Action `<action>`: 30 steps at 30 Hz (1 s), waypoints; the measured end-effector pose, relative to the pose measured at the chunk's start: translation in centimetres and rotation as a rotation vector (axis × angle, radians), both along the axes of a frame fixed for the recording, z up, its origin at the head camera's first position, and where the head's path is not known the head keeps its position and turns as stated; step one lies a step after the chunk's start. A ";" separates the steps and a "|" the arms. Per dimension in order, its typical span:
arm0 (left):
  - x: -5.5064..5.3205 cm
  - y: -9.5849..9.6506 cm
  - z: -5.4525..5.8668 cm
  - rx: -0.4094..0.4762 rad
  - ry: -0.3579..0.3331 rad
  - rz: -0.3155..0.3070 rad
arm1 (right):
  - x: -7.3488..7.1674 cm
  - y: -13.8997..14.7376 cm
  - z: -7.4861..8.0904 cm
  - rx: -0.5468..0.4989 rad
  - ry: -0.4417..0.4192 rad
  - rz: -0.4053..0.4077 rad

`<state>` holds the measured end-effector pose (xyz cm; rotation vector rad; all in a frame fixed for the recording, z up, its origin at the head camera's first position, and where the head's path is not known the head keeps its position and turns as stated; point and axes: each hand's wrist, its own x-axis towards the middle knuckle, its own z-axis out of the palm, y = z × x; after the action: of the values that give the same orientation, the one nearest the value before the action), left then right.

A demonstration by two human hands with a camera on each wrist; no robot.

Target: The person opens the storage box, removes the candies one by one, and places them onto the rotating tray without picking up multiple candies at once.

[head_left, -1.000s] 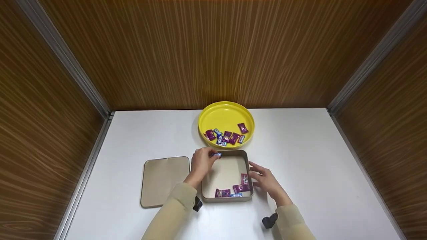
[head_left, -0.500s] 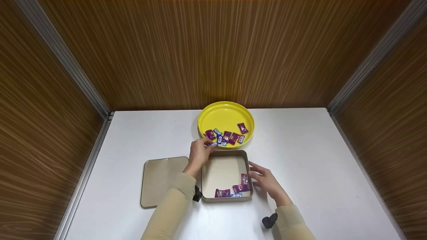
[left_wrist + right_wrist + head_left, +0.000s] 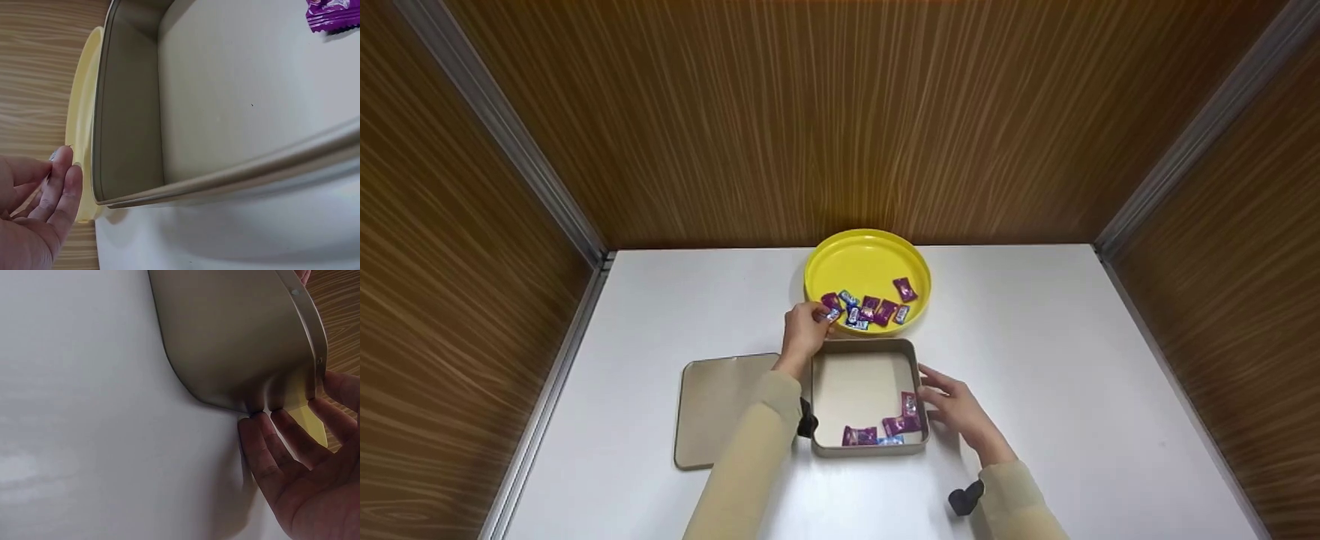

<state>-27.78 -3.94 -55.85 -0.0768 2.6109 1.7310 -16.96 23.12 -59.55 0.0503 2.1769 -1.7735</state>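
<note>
At the near-left rim of a round yellow tray [image 3: 862, 259], my left hand [image 3: 804, 330] pinches a small blue-and-white wrapped candy [image 3: 832, 315]. Only a sliver of that candy shows past the fingers in the left wrist view, where the left hand [image 3: 42, 208] is beside a corner of a square beige tin [image 3: 129, 112]. My right hand [image 3: 960, 409] rests its extended fingertips against the tin's right wall. In the right wrist view these fingers [image 3: 289, 439] touch the outer wall near the rim. Purple candies [image 3: 859, 436] and a blue one lie inside the tin along its near and right sides.
Several purple and blue candies [image 3: 885, 311] lie in the front half of the yellow tray, just beyond the tin. A flat beige lid [image 3: 720, 412] lies left of the tin, partly under the left forearm. Wood-grain panels [image 3: 840, 127] enclose the white table [image 3: 1072, 360].
My left hand has moved from over the tin's far-left corner away to the tray's edge, still pinching the blue candy. The right hand has stayed at the tin's side.
</note>
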 end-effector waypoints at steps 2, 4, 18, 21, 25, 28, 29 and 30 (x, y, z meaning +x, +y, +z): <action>-0.1 0.0 -0.2 -0.009 -0.007 0.004 | 0.3 -0.2 1.0 -0.018 -0.004 0.019; -0.3 0.0 -0.3 -0.018 -0.005 0.005 | 0.4 -0.3 1.4 -0.023 -0.003 0.031; -0.6 0.3 -0.4 -0.105 0.091 -0.066 | 0.5 -0.4 1.8 -0.002 -0.004 0.029; -0.7 0.2 -0.5 -0.080 0.068 -0.103 | 0.2 -0.2 1.1 -0.006 -0.006 0.023; -0.5 0.0 -0.6 -0.075 0.056 -0.116 | -0.3 0.1 -0.7 -0.007 -0.002 0.007; -0.2 -0.3 -0.7 -0.059 0.058 -0.118 | -0.5 0.4 -1.6 -0.005 0.005 -0.003; -0.1 -0.4 -0.7 -0.057 0.060 -0.118 | -0.6 0.4 -1.7 -0.007 0.006 -0.005; 0.0 -0.5 -0.7 -0.055 0.060 -0.120 | -0.6 0.4 -1.8 -0.009 0.006 -0.006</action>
<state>-27.74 -4.46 -56.51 0.1304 2.6443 1.6485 -17.53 23.57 -61.35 0.0487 2.1746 -1.7893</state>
